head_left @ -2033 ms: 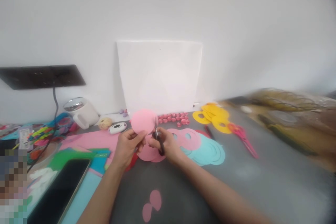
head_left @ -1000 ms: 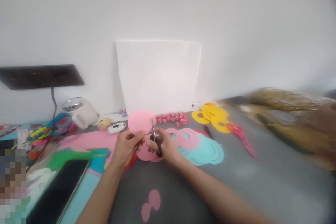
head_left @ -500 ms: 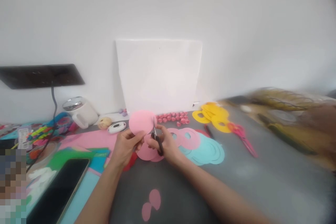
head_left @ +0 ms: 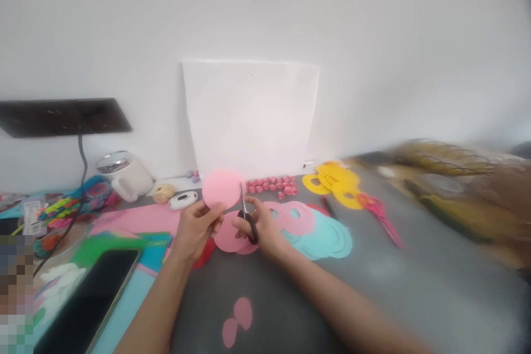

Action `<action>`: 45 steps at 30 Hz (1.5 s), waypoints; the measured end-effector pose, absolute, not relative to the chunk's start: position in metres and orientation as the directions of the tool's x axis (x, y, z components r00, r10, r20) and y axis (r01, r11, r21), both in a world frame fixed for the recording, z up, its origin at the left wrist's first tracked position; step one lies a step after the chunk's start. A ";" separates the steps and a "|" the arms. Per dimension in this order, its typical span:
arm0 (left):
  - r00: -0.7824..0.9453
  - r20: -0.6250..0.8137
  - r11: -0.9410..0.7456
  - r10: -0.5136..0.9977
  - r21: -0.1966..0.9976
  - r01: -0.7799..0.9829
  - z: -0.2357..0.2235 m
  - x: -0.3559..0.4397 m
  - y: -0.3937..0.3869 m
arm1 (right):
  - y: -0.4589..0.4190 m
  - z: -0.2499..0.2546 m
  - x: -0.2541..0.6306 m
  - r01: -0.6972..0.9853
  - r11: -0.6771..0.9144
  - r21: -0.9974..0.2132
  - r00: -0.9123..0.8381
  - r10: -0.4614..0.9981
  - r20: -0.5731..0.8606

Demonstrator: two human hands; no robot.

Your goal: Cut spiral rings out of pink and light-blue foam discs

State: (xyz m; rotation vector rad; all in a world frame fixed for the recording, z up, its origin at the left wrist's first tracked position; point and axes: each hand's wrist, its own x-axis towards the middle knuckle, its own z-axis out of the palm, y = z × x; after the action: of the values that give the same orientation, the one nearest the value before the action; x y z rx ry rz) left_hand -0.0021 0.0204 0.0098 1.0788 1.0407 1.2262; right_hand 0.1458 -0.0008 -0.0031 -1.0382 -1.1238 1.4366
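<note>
While pinching the disc (head_left: 221, 189) low in the left hand (head_left: 196, 228), gripping scissors (head_left: 244, 203) in the curled right hand (head_left: 267, 233), pointing blades forward at the disc's right edge.

Left fingers (head_left: 213, 215) hide part of pink disc (head_left: 221, 188); phone (head_left: 91, 298) cut off; clutter (head_left: 460, 193) blurred, perhaps bagged.

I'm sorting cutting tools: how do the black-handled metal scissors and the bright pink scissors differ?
The black-handled metal scissors are in the right hand; the bright pink scissors lie on the grey tabletop. The black-handled pair shows silvery blades, while the pink pair looks mostly pink. Both are near cut paper shapes.
</note>
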 end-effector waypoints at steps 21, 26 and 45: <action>0.102 -0.042 0.050 0.994 0.996 -0.072 0.003 -0.006 0.021 | -0.001 0.000 0.148 -0.217 -0.072 -0.974 -0.167 0.985 -0.035; 0.089 -0.040 0.046 0.995 0.996 -0.073 0.004 -0.005 0.020 | -0.001 -0.005 0.149 -0.183 -0.044 -0.982 -0.161 0.987 -0.014; 0.058 0.007 0.004 0.998 0.979 -0.202 0.011 -0.005 0.018 | -0.003 0.000 0.146 -0.179 -0.105 -0.978 -0.129 0.988 -0.083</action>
State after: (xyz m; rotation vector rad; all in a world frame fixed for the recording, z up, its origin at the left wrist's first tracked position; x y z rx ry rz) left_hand -0.0051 0.0183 0.0107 1.0868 1.0159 1.2566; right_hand 0.1464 -0.0031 0.0000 -1.0771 -1.1092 1.4505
